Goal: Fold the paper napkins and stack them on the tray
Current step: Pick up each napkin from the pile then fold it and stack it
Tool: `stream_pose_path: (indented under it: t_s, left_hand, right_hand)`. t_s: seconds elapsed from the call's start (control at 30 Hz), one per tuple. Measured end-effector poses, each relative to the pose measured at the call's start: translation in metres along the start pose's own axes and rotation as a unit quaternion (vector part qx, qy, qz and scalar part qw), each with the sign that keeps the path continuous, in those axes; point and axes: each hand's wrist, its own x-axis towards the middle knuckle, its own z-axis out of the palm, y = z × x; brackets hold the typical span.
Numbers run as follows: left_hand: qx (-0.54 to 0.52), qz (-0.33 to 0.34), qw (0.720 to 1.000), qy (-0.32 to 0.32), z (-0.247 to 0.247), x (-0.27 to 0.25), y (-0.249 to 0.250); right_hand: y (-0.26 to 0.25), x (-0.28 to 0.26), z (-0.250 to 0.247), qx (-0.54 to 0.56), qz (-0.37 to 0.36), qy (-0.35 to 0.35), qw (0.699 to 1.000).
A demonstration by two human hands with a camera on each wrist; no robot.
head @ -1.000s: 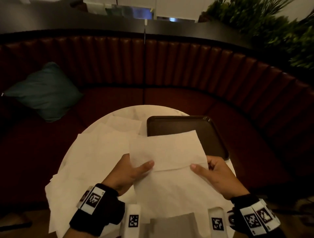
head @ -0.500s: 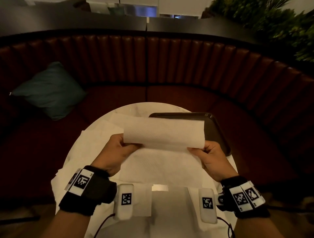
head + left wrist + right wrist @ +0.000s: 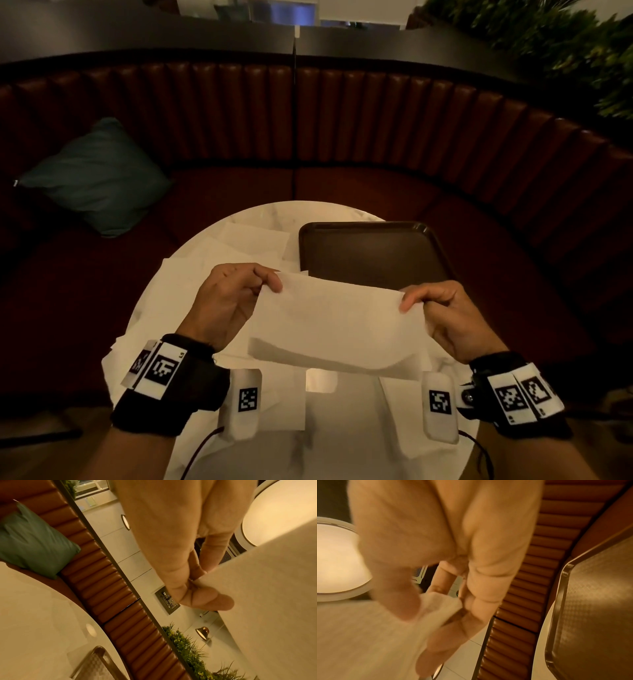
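A white paper napkin, folded in half, hangs in the air over the near part of the round table. My left hand pinches its upper left corner between thumb and fingers. My right hand pinches the upper right corner. The fold hangs toward me, slightly sagging. In the left wrist view the left hand nips the napkin at its edge. The right wrist view shows the right hand gripping the bunched corner of the napkin. The dark brown tray lies bare on the table's right side, just beyond the napkin.
Several unfolded white napkins lie spread over the left of the marble table. A curved red-brown booth seat wraps the far side, with a teal cushion at left. Green plants stand at the upper right.
The napkin has been folded in half. Both hands shifted their grip to its upper corners and lifted it off the table, and it now hangs between them.
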Motion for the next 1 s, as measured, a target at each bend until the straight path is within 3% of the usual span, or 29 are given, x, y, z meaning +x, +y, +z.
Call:
stream_pose_path:
  t_s: [0.07,0.2,0.3,0.37,0.47,0.67,0.77,0.83,0.9,1.0]
  left_hand:
    - [0.065,0.012,0.998,0.009,0.005,0.004,-0.004]
    - [0.202,-0.026,0.979,-0.017,0.025,0.018,-0.032]
    - [0.289,-0.052,0.955,-0.044,0.052,0.032,-0.069]
    - [0.359,-0.054,0.928,-0.083,0.074,0.042,-0.095]
    - [0.387,-0.047,0.904,-0.175,0.113,0.061,-0.125]
    - [0.429,0.047,0.85,-0.303,0.188,0.095,-0.173]
    - [0.472,-0.002,0.804,-0.36,0.215,0.096,-0.194]
    - [0.528,-0.083,0.744,-0.401,0.226,0.095,-0.203]
    - [0.576,-0.11,0.688,-0.427,0.232,0.091,-0.208]
    - [0.59,-0.126,0.67,-0.433,0.228,0.09,-0.217]
  right_hand:
    - [-0.002,-0.012,-0.002,0.037,0.026,0.01,0.999]
    - [0.026,-0.043,-0.013,-0.11,0.067,0.072,0.989]
    - [0.062,-0.078,-0.021,-0.132,0.146,0.078,0.977]
    - [0.088,-0.102,-0.026,-0.148,0.206,0.097,0.963]
    - [0.119,-0.129,-0.035,-0.177,0.239,0.146,0.943]
    - [0.156,-0.147,-0.061,-0.145,0.285,0.291,0.902]
    - [0.171,-0.148,-0.066,-0.161,0.302,0.305,0.889]
    - [0.183,-0.148,-0.068,-0.18,0.32,0.29,0.883]
    - [0.195,-0.147,-0.068,-0.193,0.352,0.277,0.873]
    - [0.207,-0.143,-0.064,-0.234,0.376,0.247,0.862]
